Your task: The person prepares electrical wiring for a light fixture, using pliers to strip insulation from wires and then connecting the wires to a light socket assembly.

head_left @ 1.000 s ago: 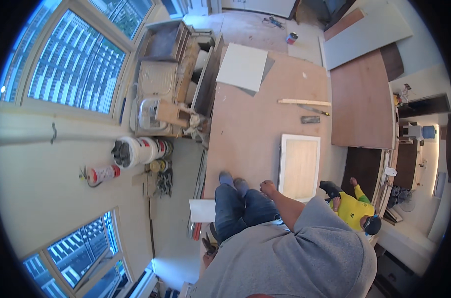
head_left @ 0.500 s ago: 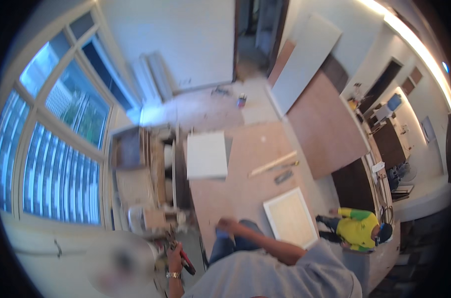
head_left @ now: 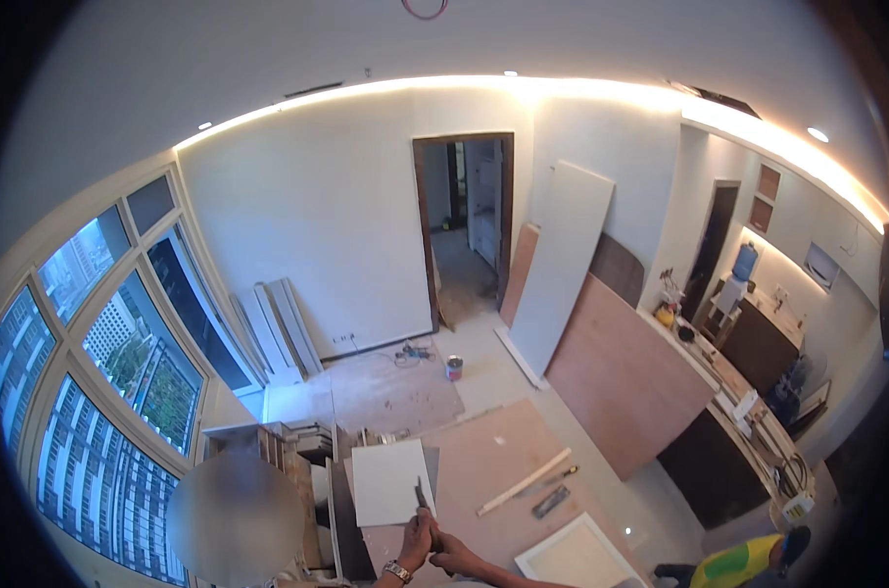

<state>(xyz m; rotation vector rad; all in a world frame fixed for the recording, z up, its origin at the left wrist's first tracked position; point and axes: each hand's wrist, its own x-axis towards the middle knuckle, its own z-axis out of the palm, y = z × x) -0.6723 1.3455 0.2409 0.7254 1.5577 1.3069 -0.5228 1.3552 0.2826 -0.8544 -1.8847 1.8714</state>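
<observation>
My two hands are close together at the bottom middle, over the near side of the wooden work table. My left hand (head_left: 417, 538), with a metal watch on its wrist, is closed round a pair of pliers (head_left: 421, 493) whose dark jaws point up and away from me. My right hand (head_left: 455, 557) is closed at the handle end of the pliers, its fingertips partly hidden there. Just beyond the jaws lies a white square panel (head_left: 383, 482) on the table (head_left: 474, 461). A white-framed panel (head_left: 578, 557) lies to the right of my hands.
A wooden strip (head_left: 523, 483), a yellow-tipped tool (head_left: 569, 472) and a grey block-like tool (head_left: 551, 502) lie on the table. Large boards (head_left: 625, 377) lean at the right. A paint can (head_left: 454, 367) stands on the floor. A person in yellow (head_left: 743, 564) is at lower right.
My view has tilted up, showing more wall and ceiling. The pliers in my left hand have come up from beside the table to its front, and my right hand has joined them.
</observation>
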